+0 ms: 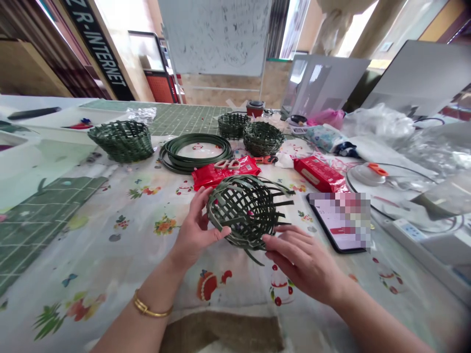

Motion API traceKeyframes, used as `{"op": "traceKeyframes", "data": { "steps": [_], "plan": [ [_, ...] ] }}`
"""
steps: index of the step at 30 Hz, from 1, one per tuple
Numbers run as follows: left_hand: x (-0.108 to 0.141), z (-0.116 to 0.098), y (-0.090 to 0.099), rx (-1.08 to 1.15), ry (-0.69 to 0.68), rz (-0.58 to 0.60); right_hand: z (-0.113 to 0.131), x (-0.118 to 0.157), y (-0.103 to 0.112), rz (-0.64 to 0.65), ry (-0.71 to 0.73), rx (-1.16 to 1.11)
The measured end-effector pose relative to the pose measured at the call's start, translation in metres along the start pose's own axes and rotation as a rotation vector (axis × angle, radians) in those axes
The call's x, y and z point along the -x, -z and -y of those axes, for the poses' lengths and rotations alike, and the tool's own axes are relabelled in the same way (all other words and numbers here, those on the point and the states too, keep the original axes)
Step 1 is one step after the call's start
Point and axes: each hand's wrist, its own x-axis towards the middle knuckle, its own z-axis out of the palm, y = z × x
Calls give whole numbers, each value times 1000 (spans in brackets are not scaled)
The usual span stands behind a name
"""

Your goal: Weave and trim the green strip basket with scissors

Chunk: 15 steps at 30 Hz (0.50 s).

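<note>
A dark green woven basket (250,211) is tilted between my hands above the table, its opening towards me and loose strip ends sticking out on its right side. My left hand (198,228) grips the basket's left rim, thumb over the edge and fingers around the outside. At the lower right rim, my right hand (300,257) pinches the weave between thumb and fingers near the loose ends. One strip end hangs below the rim. Just behind the basket lies a red packet (228,171) with white-handled scissors (227,164) on it.
Finished-looking green baskets (123,141) (263,138) and a coil of green strip (195,149) stand farther back. To the right are a phone (340,223), another red packet (319,174), orange-handled scissors (378,169) and a white power strip (408,233). A patterned cover (147,264) lies over the table.
</note>
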Motion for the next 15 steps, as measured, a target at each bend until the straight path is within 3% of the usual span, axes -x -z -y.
{"op": "traceKeyframes", "data": {
  "steps": [3, 6, 9, 12, 15],
  "plan": [
    [-1, 1, 4, -109, -69, 29, 5, -1, 3, 61, -17, -57],
    [1, 5, 5, -103, -79, 113, 12, -1, 7, -14, -92, -128],
    [7, 8, -1, -39, -71, 249, 17, -1, 10, -48, -260, -206],
    [15, 9, -12, -77, -128, 284, 20, -2, 8, 55, -442, -297],
    [26, 8, -23, -96, -165, 285, 20, -2, 5, 164, -509, -483]
  ]
}}
